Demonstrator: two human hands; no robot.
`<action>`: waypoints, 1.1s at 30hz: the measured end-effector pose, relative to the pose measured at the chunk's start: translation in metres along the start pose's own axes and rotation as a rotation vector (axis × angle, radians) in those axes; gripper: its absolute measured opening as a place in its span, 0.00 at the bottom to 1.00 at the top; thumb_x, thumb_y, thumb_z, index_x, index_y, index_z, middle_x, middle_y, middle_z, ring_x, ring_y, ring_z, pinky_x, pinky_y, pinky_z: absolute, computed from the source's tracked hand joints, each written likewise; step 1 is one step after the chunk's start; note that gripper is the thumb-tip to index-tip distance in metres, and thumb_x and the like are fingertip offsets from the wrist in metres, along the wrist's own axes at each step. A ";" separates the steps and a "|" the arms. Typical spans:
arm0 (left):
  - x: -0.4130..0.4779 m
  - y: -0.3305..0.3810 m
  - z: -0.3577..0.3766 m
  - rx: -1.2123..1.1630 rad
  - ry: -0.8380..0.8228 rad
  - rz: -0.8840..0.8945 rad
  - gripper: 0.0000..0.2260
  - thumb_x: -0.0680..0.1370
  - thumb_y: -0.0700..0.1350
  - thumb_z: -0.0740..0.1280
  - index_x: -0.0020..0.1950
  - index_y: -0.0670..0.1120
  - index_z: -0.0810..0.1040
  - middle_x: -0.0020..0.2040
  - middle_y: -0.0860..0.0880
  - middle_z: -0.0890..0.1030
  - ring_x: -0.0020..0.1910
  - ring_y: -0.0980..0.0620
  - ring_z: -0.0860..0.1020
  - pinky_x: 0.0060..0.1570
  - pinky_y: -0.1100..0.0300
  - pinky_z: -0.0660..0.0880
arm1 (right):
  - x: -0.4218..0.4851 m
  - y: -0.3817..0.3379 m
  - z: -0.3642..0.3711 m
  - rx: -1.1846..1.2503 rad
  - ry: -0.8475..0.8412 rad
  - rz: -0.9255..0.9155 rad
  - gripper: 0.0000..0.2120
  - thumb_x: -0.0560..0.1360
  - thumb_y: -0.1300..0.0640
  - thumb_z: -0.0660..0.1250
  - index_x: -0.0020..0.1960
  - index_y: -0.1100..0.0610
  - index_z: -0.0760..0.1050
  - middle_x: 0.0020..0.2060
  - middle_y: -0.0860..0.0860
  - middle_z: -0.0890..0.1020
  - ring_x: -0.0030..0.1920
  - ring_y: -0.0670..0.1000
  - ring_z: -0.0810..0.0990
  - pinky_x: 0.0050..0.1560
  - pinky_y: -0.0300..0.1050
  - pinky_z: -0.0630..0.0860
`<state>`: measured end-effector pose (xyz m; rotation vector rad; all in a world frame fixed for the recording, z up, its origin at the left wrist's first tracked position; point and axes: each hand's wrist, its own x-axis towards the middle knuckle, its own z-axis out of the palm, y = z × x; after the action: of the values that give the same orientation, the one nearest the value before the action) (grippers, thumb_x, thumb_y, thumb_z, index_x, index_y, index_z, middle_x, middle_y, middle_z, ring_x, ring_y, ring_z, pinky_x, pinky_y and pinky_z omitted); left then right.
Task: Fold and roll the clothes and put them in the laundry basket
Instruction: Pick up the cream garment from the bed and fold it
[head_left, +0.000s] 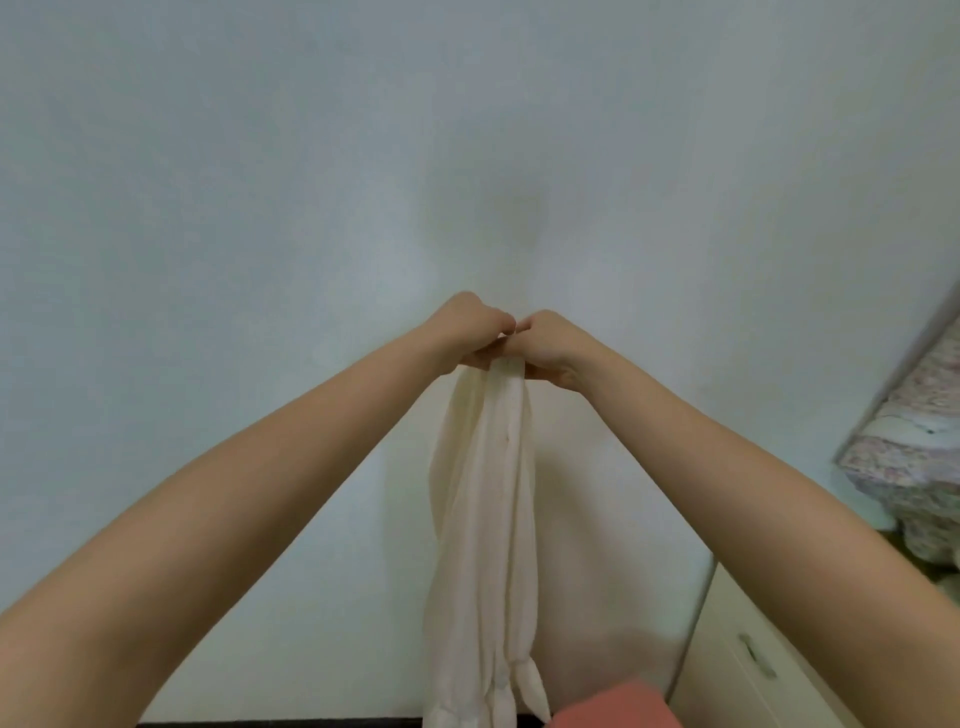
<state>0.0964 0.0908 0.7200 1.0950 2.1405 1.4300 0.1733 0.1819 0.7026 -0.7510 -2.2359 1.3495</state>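
Left hand (470, 332) and right hand (550, 345), touching at centre frame, each pinch the top edge of a long cream thin-fabric garment (483, 519), which hangs toward 6 o'clock before a pale wall (260, 182).

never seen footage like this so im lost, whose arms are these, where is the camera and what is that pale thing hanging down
There is no machine here. The camera sits on a person's head, so you see their own two bare arms reaching out toward a plain wall. The left hand and right hand meet and pinch the top of a cream garment, which hangs straight down in long folds. At the bottom edge is something pink; at right, a pale cabinet with patterned fabric above it. No laundry basket is in view.
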 end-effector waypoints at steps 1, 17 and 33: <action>-0.003 0.002 -0.001 0.012 -0.012 0.010 0.06 0.74 0.40 0.65 0.40 0.39 0.76 0.39 0.41 0.80 0.38 0.44 0.83 0.43 0.54 0.82 | 0.000 0.000 -0.002 0.015 0.007 -0.005 0.18 0.68 0.61 0.73 0.52 0.71 0.78 0.49 0.63 0.84 0.51 0.57 0.84 0.57 0.53 0.80; -0.004 -0.016 -0.006 0.096 -0.167 0.326 0.06 0.76 0.51 0.70 0.46 0.49 0.79 0.44 0.50 0.82 0.42 0.52 0.80 0.43 0.59 0.75 | -0.010 -0.027 -0.030 0.264 0.126 -0.226 0.13 0.63 0.61 0.66 0.47 0.62 0.76 0.41 0.56 0.77 0.43 0.54 0.75 0.41 0.47 0.70; -0.014 -0.022 -0.027 -0.121 -0.306 -0.088 0.32 0.67 0.63 0.74 0.61 0.42 0.77 0.56 0.41 0.83 0.56 0.42 0.81 0.61 0.44 0.74 | -0.025 0.097 -0.030 0.225 0.057 0.027 0.09 0.78 0.57 0.62 0.51 0.60 0.79 0.44 0.53 0.82 0.44 0.54 0.80 0.42 0.45 0.72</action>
<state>0.0785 0.0591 0.7101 1.0824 1.8413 1.2446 0.2324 0.2233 0.6266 -0.7308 -1.9954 1.5408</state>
